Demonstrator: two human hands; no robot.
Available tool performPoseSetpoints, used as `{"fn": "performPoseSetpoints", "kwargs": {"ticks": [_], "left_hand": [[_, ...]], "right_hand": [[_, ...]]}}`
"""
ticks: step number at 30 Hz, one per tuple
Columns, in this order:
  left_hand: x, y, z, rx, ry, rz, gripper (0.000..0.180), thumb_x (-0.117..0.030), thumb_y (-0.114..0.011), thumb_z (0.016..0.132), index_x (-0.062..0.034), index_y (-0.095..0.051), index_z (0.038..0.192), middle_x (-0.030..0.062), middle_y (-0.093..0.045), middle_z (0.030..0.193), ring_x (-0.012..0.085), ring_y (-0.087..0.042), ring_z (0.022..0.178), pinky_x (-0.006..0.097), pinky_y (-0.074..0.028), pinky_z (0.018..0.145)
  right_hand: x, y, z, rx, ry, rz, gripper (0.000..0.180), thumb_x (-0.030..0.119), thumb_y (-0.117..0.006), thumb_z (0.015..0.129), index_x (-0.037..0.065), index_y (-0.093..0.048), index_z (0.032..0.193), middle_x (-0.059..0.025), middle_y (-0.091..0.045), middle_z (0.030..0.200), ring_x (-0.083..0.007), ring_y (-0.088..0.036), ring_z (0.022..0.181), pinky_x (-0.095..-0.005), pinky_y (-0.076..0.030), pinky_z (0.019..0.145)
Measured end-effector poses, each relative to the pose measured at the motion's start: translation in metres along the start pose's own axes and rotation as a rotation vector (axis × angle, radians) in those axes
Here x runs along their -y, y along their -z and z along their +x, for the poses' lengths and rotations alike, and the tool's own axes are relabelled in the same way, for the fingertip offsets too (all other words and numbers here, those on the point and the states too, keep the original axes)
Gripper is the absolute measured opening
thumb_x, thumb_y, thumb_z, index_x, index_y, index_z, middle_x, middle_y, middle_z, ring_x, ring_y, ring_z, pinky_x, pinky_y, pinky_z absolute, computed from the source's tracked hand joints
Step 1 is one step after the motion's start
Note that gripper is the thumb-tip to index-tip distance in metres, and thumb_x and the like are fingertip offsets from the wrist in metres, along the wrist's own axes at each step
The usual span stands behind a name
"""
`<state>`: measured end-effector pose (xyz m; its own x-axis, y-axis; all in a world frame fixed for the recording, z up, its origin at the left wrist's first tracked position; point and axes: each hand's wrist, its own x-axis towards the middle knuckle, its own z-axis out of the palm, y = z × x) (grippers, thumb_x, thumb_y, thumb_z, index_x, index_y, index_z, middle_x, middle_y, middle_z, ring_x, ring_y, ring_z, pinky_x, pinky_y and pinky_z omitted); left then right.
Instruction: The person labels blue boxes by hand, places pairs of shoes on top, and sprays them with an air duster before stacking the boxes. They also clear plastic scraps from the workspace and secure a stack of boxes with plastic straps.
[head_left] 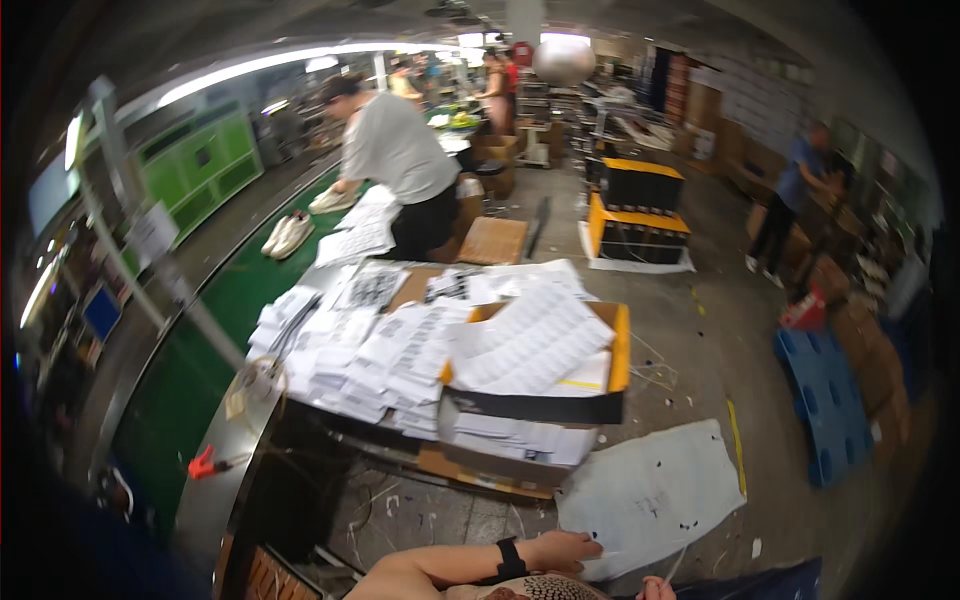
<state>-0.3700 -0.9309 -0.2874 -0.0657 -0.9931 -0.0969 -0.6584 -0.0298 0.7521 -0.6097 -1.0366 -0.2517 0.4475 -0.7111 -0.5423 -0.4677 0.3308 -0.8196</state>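
Observation:
My left hand [560, 550], with a black band [510, 558] at the wrist, is low in the view in front of my body. Its fingers are curled together, and whatever may be inside them is hidden. Beyond its fingertips a whitish sheet [660, 490] with dark specks lies on the floor. At the lower edge, only part of my right hand [655, 588] shows, closed, with a thin pale strip [677, 565] rising from it. Patterned dark-and-light cloth [555, 588] appears between the hands.
Paper stacks [400, 350] cover the table ahead, beside an open black-and-yellow box [530, 405] of papers. A person [395, 145] handles shoes on a green conveyor [190, 375] at left. Boxes [640, 215] and a blue pallet [822, 400] stand right. Another person [795, 190] stands farther right.

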Motion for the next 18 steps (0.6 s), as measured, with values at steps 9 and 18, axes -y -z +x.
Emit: {"fn": "performPoseSetpoints", "kwargs": {"ticks": [9,18], "left_hand": [[0.059,0.022,-0.246,-0.428,0.538,0.119,0.03,-0.023,-0.06,0.074,-0.0075,-0.057,0.099,0.0138,-0.059,0.089,0.0327,-0.059,0.087,0.043,-0.047,0.073],[0.052,-0.051,-0.414,-0.58,1.134,0.085,0.035,-0.033,-0.058,0.078,-0.0087,-0.057,0.103,0.0111,-0.061,0.098,0.032,-0.058,0.094,0.045,-0.046,0.077]], "right_hand": [[0.043,-0.155,0.034,0.348,0.344,-0.564,0.04,0.038,-0.048,0.089,0.001,-0.06,0.098,-0.0106,-0.058,0.077,-0.0184,-0.051,0.067,-0.0328,-0.042,0.065],[0.085,-0.354,-0.004,0.775,0.71,-0.929,0.031,0.031,-0.055,0.083,0.005,-0.06,0.098,-0.0173,-0.063,0.078,-0.0339,-0.061,0.075,-0.0382,-0.047,0.065]]}}
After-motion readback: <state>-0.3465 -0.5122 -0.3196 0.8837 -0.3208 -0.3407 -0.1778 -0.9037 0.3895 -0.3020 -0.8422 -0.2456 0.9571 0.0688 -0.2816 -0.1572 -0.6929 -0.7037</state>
